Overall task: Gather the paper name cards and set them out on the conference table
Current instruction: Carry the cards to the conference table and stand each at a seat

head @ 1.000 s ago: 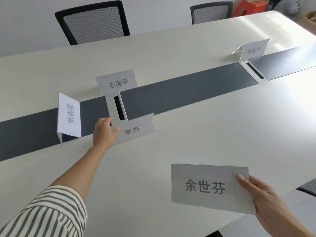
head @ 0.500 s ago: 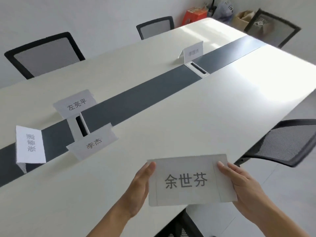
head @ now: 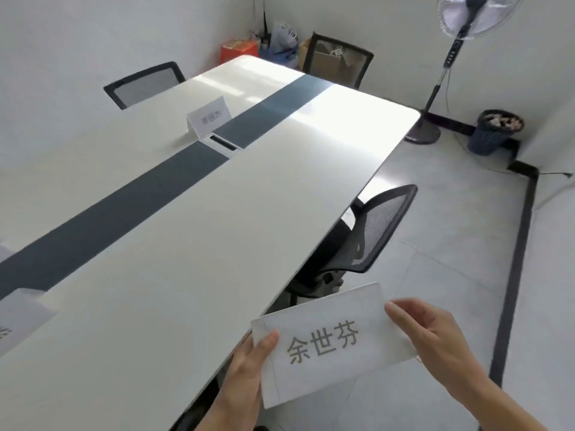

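A flat white paper name card [head: 329,343] with three grey printed characters hangs in the air beside the table's near edge. My left hand [head: 249,371] pinches its left end, thumb on the front. My right hand [head: 435,334] pinches its right end. On the long white conference table [head: 193,244] a folded name card [head: 210,117] stands far off by a cable slot [head: 222,142]. Another folded card [head: 18,318] is cut off at the left edge.
A dark grey strip [head: 124,206] runs along the table's middle. A black mesh chair [head: 370,234] is tucked under the near side, with others across [head: 146,84] and at the far end [head: 337,62]. A standing fan [head: 448,66], a waste bin [head: 494,132] and boxes [head: 239,51] fill the corner.
My left hand let go of the card standing on the table and took the left end of the held card. The view swung right, away from the cards standing at the left.
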### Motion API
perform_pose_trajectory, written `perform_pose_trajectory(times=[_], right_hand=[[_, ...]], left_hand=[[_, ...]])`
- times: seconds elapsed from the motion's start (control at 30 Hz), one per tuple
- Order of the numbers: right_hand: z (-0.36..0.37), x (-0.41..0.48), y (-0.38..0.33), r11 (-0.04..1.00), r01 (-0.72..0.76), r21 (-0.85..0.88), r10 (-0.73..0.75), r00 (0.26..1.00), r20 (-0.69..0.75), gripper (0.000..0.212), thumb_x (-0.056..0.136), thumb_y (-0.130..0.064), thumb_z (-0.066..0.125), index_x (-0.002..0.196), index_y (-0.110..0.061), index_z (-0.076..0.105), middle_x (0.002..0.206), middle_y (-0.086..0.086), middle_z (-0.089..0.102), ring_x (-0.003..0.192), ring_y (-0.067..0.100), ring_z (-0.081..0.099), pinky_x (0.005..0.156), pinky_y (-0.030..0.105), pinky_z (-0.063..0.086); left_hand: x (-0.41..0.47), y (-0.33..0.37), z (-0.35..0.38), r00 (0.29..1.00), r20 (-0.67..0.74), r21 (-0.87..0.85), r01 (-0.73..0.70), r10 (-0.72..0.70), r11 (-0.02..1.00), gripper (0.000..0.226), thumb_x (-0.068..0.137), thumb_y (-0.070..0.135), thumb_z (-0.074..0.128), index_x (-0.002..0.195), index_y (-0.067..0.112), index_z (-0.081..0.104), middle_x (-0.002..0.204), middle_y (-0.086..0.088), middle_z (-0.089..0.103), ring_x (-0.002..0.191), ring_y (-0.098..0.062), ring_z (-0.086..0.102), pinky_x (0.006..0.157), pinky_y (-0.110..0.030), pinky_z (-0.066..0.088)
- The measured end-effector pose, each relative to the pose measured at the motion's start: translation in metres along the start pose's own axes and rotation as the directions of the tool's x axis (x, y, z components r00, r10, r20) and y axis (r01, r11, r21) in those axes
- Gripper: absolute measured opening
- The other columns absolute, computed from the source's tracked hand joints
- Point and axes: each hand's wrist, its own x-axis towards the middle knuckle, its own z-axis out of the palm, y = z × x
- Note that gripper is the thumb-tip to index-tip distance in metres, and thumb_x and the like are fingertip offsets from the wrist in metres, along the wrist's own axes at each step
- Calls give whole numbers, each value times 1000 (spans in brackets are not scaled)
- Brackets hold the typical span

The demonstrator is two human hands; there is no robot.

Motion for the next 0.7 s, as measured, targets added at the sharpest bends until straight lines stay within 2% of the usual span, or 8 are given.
perform_pose_trajectory(times=[0.03,0.13,0.2,0.3,0.37,0.43,0.6,0.7], right_hand=[[-18,5,4,1000,3,-1,-3,1000,-28,11,83,-32,68,87,-23,74,82,-4,76,71,7,67,66,22,48],[-56,30,8,997,-39,62,37,999,39,40,72,-51,74,103,-26,70,96,-7,76,88,9,70,76,29,50],[-70,54,5,990,-96,105,81,987,139,53,64,-57,66,106,-24,71,102,-3,76,95,17,71,85,36,50],[-81,95,-3,980,-136,145,102,970,220,48,70,-55,62,107,-25,71,107,0,75,100,20,69,88,38,48],[-87,127,-8,977,-150,153,117,971,208,41,76,-50,59,108,-27,70,107,-3,74,97,13,69,82,30,50],[-97,159,-19,975,-154,157,122,972,199,39,79,-48,54,111,-30,68,108,-7,73,95,8,67,82,28,47],[-134,232,-56,973,-126,194,84,973,215,41,76,-49,60,114,-35,67,115,-8,71,108,15,65,93,36,46],[-155,273,-66,960,-132,247,82,975,205,48,66,-49,66,111,-31,69,114,-1,72,107,22,64,91,39,46]], left_hand=[[7,-2,14,999,26,-20,25,-25,999,79,52,39,82,120,5,61,114,-25,68,105,-41,65,93,-52,51],[32,-1,47,990,111,-58,89,-83,994,94,46,41,90,125,3,57,121,-29,63,112,-44,60,99,-54,46],[55,2,61,986,139,-62,97,-88,993,88,49,40,88,124,3,58,119,-28,64,109,-43,63,88,-49,54],[95,10,79,983,134,-79,134,-123,988,73,60,39,84,119,2,62,115,-27,67,102,-39,67,74,-43,59],[125,22,92,982,136,-78,143,-131,987,58,81,41,66,124,3,58,116,-25,67,102,-38,67,77,-44,57],[158,35,107,983,132,-24,134,-130,991,55,83,38,52,125,4,57,116,-24,68,104,-38,66,80,-44,54],[222,85,160,989,125,70,71,-79,995,54,83,38,61,124,3,57,115,-25,67,106,-42,64,88,-49,52],[256,112,182,986,162,132,7,-28,991,54,79,39,59,121,5,59,115,-23,68,107,-40,64,92,-51,50]])
